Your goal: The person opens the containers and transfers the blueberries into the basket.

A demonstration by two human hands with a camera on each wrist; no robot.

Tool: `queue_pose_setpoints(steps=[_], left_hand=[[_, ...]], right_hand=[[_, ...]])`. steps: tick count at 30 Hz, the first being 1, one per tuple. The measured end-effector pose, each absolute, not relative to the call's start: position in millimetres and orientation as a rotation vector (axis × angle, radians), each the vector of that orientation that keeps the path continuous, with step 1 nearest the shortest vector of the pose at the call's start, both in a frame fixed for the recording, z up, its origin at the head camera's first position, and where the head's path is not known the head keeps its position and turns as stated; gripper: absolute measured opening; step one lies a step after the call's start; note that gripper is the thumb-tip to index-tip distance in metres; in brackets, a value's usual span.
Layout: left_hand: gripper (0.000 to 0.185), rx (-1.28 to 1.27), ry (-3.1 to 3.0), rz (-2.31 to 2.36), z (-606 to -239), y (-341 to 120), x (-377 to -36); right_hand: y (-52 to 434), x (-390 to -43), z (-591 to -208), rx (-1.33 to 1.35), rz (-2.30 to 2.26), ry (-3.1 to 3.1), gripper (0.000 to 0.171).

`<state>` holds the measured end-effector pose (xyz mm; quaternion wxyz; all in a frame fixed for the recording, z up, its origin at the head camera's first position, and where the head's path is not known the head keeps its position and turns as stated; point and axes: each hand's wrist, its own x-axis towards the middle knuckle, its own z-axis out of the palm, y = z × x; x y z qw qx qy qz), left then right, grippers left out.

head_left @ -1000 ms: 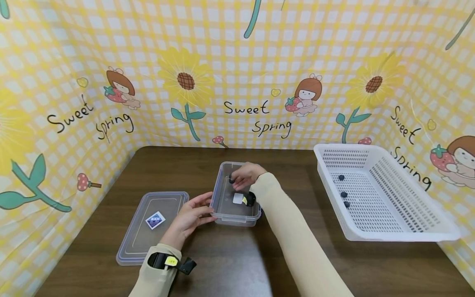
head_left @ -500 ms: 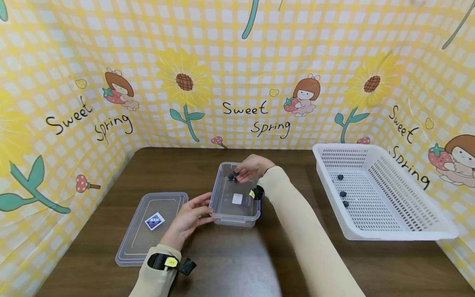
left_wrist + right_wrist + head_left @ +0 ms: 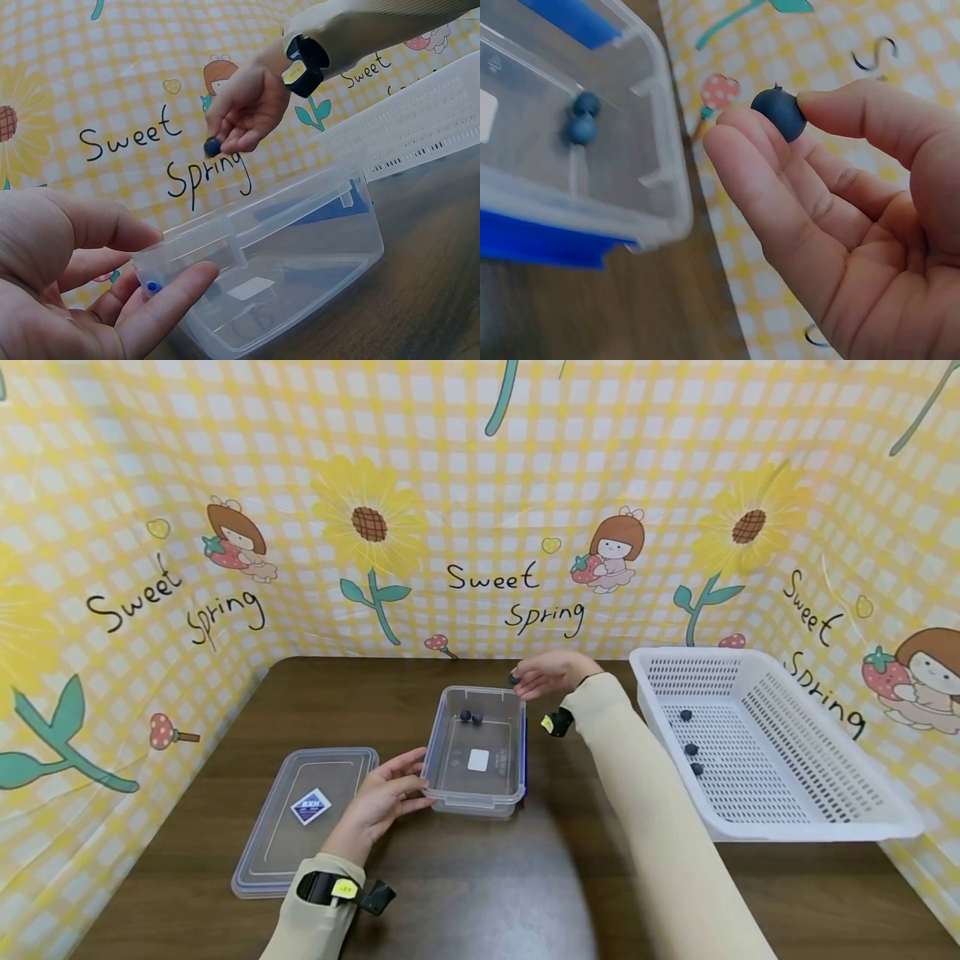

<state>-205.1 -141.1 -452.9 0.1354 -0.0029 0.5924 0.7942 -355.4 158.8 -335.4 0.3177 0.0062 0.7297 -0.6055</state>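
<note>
A clear plastic container [image 3: 474,802] stands in the middle of the brown table, with two blueberries [image 3: 471,717] lying at its far end, also seen in the right wrist view [image 3: 583,116]. My right hand [image 3: 536,675] hovers just past the container's far right corner. It pinches one blueberry [image 3: 514,679] between thumb and fingertips [image 3: 779,112], seen in the left wrist view too [image 3: 213,146]. My left hand [image 3: 386,793] holds the container's near left corner, thumb and fingers against its wall [image 3: 90,300].
The container's clear lid [image 3: 307,814] lies flat to the left of it. A white perforated basket [image 3: 817,835] stands at the right with three blueberries [image 3: 691,749] in it. A yellow patterned backdrop walls in the table on three sides.
My right hand has risen out of the container and moved back and right with one blueberry, leaving two berries inside. The left hand has stayed on the container.
</note>
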Motion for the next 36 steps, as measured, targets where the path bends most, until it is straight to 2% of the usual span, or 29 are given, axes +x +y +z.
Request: queue_pose_setpoints(steps=[7, 20, 27, 30, 34, 36], left_hand=[[0.059, -0.046, 1.728, 2.292, -455, -142, -206], [0.06, 0.002, 1.7, 2.304, -453, -142, -205], [0.059, 0.013, 1.711, 2.298, -453, -142, -204], [0.059, 0.015, 1.709, 2.296, -453, -142, -205], [0.06, 0.009, 1.703, 2.299, -453, -143, -205], [0.06, 0.009, 1.701, 2.3, -453, -143, -205]], right_hand=[[196, -354, -320, 0.042, -1.703, 1.899, 0.015], [281, -342, -317, 0.116, -1.83, 1.877, 0.016], [323, -328, -320, 0.273, -1.929, 1.788, 0.016], [341, -322, -321, 0.338, -1.98, 1.731, 0.015], [365, -315, -325, 0.379, -2.028, 1.674, 0.005], [375, -311, -328, 0.389, -2.016, 1.688, 0.008]])
